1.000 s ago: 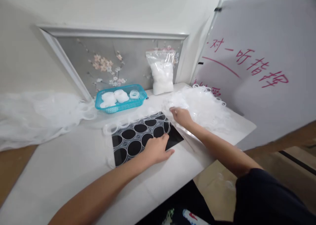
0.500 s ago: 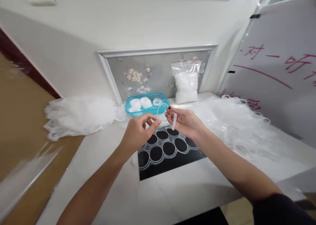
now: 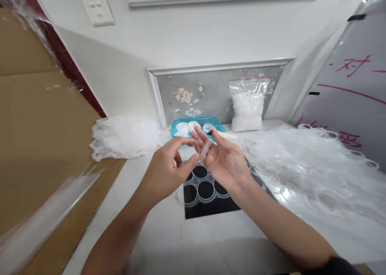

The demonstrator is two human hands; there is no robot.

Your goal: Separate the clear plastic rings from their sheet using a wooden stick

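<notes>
A coiled translucent plastic band (image 3: 206,151) forms a narrow ring across the fingers of my right hand (image 3: 227,158). That hand is turned palm up, its fingers partly stretched out. Near its thumb and index fingertip shows a small dark item (image 3: 210,132), too small to name. From the left, my left hand (image 3: 169,166) reaches to the ring's edge, thumb and index finger curved against it. Below both hands lies a black mat (image 3: 193,210) printed with rows of pale-edged circles. A blue plastic tray (image 3: 221,126) behind them holds several white rolled coils (image 3: 182,128).
Heaps of translucent loops lie at left (image 3: 126,140) and right (image 3: 307,162). A zip bag (image 3: 247,110) of white material stands against the wall. A cardboard box (image 3: 36,146) is at far left, a whiteboard (image 3: 356,90) with red writing at right.
The view has shifted left and tilted up. The loop and hanging strip at my right hand now appear as a compact ring across its fingers. My hands have come closer together.
</notes>
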